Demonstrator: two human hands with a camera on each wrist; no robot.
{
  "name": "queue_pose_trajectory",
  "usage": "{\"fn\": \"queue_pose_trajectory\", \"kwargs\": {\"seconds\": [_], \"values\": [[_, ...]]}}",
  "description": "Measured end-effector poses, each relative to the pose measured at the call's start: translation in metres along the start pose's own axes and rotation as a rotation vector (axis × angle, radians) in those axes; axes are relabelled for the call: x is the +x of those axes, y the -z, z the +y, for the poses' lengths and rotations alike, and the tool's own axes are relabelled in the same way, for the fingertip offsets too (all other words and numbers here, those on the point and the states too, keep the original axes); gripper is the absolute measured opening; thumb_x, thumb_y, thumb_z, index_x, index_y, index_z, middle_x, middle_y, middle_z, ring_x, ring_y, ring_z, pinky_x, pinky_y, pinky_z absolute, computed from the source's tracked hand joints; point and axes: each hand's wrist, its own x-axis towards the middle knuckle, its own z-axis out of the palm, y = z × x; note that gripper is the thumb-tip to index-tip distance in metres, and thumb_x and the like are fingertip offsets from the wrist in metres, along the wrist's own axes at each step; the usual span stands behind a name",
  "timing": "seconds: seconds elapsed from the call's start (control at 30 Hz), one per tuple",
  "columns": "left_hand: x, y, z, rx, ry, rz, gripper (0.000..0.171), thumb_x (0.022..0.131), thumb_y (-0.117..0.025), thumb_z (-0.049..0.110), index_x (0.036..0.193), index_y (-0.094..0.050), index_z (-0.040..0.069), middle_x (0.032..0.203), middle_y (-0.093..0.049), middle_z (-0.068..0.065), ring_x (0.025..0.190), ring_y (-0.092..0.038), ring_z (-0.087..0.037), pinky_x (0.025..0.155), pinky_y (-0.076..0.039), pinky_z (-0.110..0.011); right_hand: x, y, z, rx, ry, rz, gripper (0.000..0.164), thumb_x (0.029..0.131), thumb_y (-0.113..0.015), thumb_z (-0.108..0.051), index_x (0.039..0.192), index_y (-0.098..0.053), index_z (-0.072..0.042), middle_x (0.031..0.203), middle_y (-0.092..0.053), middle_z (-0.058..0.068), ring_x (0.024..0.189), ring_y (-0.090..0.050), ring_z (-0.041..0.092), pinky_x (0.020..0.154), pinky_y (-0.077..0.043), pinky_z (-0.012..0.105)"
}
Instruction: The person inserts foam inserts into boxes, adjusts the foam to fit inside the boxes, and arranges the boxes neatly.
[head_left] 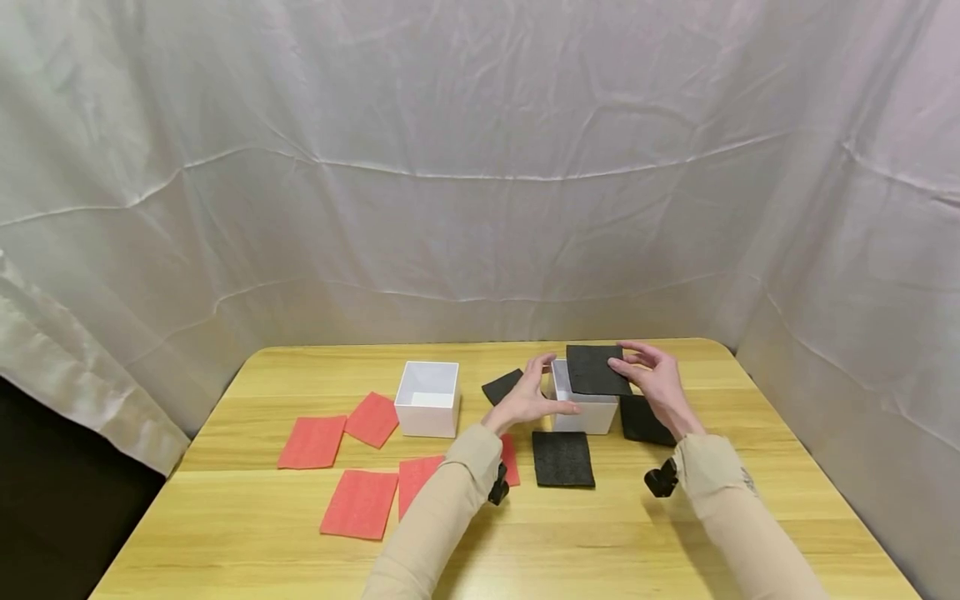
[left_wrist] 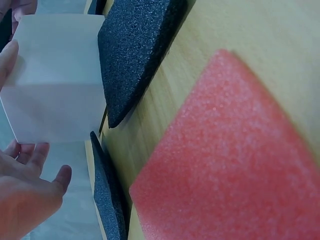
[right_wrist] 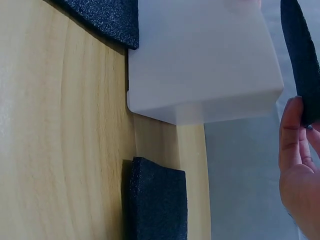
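My right hand (head_left: 657, 387) pinches the right edge of a black foam square (head_left: 595, 369) between thumb and fingers, above the open top of the right white box (head_left: 592, 417). The same square (right_wrist: 302, 65) appears edge-on in the right wrist view. My left hand (head_left: 525, 400) is at this box's left side, fingers by the rim and thumb across the front wall. In the left wrist view, its fingertips touch the edge of the white box (left_wrist: 55, 112). Black foam squares lie around the box: one in front (head_left: 562, 460), one at right (head_left: 647, 421), one at left (head_left: 501, 386).
A second open white box (head_left: 427, 417) stands to the left. Several red foam squares (head_left: 358, 504) lie on the left and middle of the wooden table (head_left: 570, 558), one partly under my left forearm. A pale curtain (head_left: 480, 233) hangs behind the table.
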Motion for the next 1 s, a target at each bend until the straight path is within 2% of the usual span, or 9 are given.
{"fn": "queue_pose_trajectory", "kwargs": {"seconds": [0.1, 0.17, 0.33, 0.53, 0.77, 1.0], "values": [[-0.001, 0.0, 0.0, -0.013, 0.003, 0.003, 0.1, 0.083, -0.082, 0.033, 0.16, -0.02, 0.014, 0.163, -0.027, -0.01, 0.15, -0.032, -0.032, 0.121, -0.034, -0.049, 0.0, -0.001, -0.002, -0.085, 0.014, -0.008, 0.049, 0.091, -0.076, -0.019, 0.134, -0.061, -0.001, 0.096, -0.066, -0.008, 0.085, -0.059, -0.002, 0.075, -0.052, 0.013], [-0.001, 0.0, 0.0, -0.018, 0.009, 0.002, 0.101, 0.083, -0.082, 0.034, 0.16, -0.02, 0.013, 0.163, -0.027, -0.01, 0.15, -0.032, -0.031, 0.121, -0.034, -0.049, 0.0, -0.003, -0.003, -0.141, 0.03, -0.015, 0.054, 0.091, -0.076, -0.02, 0.137, -0.058, 0.003, 0.102, -0.066, -0.002, 0.086, -0.058, -0.002, 0.075, -0.051, 0.013], [-0.001, 0.0, -0.001, -0.019, 0.015, 0.005, 0.102, 0.083, -0.082, 0.036, 0.161, -0.019, 0.013, 0.163, -0.026, -0.01, 0.15, -0.033, -0.029, 0.12, -0.034, -0.05, 0.002, -0.007, -0.002, -0.195, 0.067, -0.029, 0.052, 0.091, -0.076, -0.018, 0.136, -0.059, 0.002, 0.108, -0.066, 0.014, 0.084, -0.059, -0.002, 0.073, -0.051, 0.014], [0.0, 0.0, -0.001, -0.006, 0.02, 0.003, 0.103, 0.083, -0.082, 0.036, 0.161, -0.018, 0.016, 0.164, -0.025, -0.009, 0.15, -0.033, -0.028, 0.12, -0.035, -0.049, 0.006, -0.012, 0.0, -0.22, 0.109, -0.021, 0.046, 0.09, -0.076, -0.013, 0.131, -0.062, 0.002, 0.096, -0.067, 0.008, 0.075, -0.061, -0.003, 0.069, -0.051, 0.013], [0.0, 0.001, -0.001, 0.008, 0.031, 0.01, 0.104, 0.083, -0.082, 0.038, 0.161, -0.017, 0.014, 0.164, -0.025, -0.01, 0.15, -0.034, -0.029, 0.12, -0.035, -0.049, 0.007, -0.017, -0.001, -0.302, 0.163, -0.028, 0.042, 0.091, -0.074, -0.009, 0.13, -0.064, 0.002, 0.103, -0.068, 0.025, 0.074, -0.06, -0.009, 0.069, -0.051, 0.01], [0.0, 0.0, 0.0, 0.005, 0.043, 0.0, 0.104, 0.083, -0.082, 0.038, 0.161, -0.017, 0.015, 0.164, -0.025, -0.01, 0.15, -0.033, -0.029, 0.12, -0.036, -0.049, 0.007, -0.02, -0.001, -0.363, 0.2, 0.0, 0.041, 0.089, -0.077, -0.011, 0.127, -0.066, 0.002, 0.101, -0.069, 0.027, 0.075, -0.058, -0.01, 0.068, -0.048, 0.008]]}}
